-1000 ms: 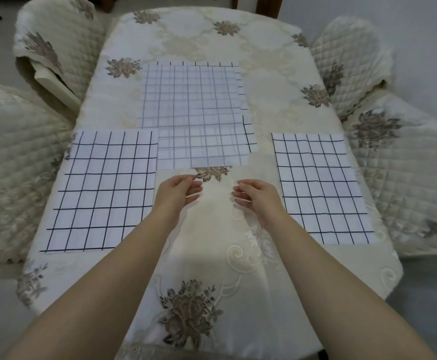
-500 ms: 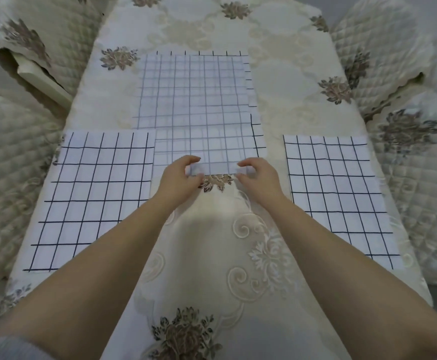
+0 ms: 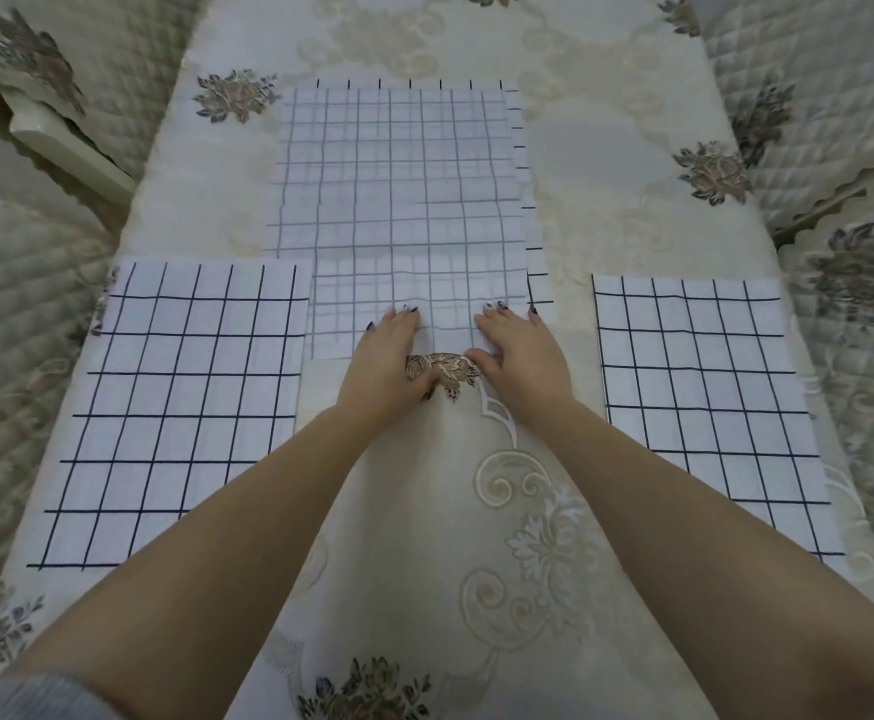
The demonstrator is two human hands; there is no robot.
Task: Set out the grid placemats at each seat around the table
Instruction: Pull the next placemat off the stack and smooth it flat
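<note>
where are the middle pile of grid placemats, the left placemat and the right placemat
middle pile of rectangular white faint-grid placemats (image 3: 403, 210), head view, centre of the top sheet
left rectangular white dark-grid placemat (image 3: 175, 407), head view, its centre
right rectangular white dark-grid placemat (image 3: 705, 407), head view, its centre

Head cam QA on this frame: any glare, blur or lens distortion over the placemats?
Head view: soft even light, no glare, just a faint shadow under the left hand. Head view: wide-angle bowing fans the grid lines on the left placemat and right placemat. Head view: the centre stack shows paler, doubled lines; the sleeve at bottom left is blurred.
</note>
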